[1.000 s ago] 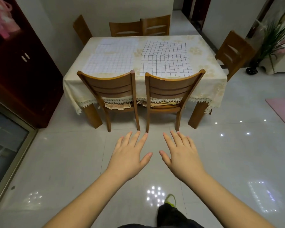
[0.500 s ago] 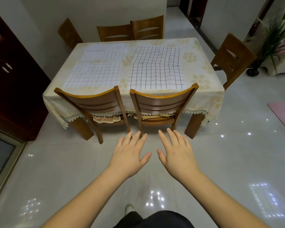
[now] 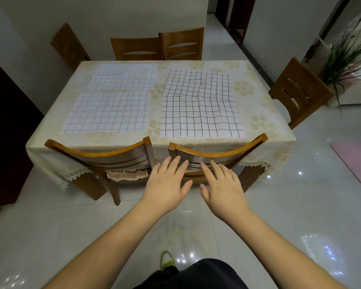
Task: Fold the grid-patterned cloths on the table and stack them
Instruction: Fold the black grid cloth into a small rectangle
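Note:
Several grid-patterned cloths lie flat on a table (image 3: 256,126) covered by a cream floral tablecloth. On the left are a near faint-lined cloth (image 3: 108,112) and a far faint-lined cloth (image 3: 123,77). On the right are a near bold black-lined cloth (image 3: 200,118) and a far bold black-lined cloth (image 3: 198,84), its near edge rumpled over the near one. My left hand (image 3: 167,184) and my right hand (image 3: 222,187) are held out side by side, palms down, fingers straight, in front of the chair backs and short of the table. Neither holds anything.
Two wooden chairs, the left chair (image 3: 104,155) and the right chair (image 3: 219,151), are pushed in at the table's near side between me and the cloths. More chairs stand at the far side and right end. A dark cabinet (image 3: 6,132) is at left; a plant (image 3: 346,59) at right.
I have walked closer to the table, which now fills more of the view. Both hands stay extended, flat and empty, now overlapping the right chair's back.

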The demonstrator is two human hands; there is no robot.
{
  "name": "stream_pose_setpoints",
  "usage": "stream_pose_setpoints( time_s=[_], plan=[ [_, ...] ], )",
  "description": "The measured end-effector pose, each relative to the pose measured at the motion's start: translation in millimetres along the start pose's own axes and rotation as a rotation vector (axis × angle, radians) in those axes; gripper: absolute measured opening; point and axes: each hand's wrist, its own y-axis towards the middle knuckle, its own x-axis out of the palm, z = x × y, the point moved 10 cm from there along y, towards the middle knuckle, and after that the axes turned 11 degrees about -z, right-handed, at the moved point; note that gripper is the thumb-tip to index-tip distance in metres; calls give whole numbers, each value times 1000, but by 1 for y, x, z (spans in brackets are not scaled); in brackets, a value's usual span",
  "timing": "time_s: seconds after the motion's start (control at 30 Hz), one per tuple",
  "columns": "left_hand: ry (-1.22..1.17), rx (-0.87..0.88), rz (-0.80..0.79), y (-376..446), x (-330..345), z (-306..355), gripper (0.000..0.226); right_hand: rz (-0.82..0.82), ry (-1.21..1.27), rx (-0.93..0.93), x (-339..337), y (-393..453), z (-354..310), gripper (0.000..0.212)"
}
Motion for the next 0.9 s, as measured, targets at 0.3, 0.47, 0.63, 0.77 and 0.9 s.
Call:
stream_pose_setpoints(
  time_s=[0.3,0.47,0.63,0.77,0.9],
  plan=[
    [-33,74,-25,76,-25,-49,63,-28,-29,99,-11,80,18,58],
    [-72,73,-30,129,-44,-65,63,-85,-32,91,-5,121,18,60],
    [-40,78,-84,191,-42,-70,63,-143,12,63,6,173,36,59],
    [-24,62,-131,251,-38,-70,62,-176,56,86,20,224,65,57],
    [0,53,-194,308,-36,-67,62,-267,81,30,36,274,88,61]
  ],
)
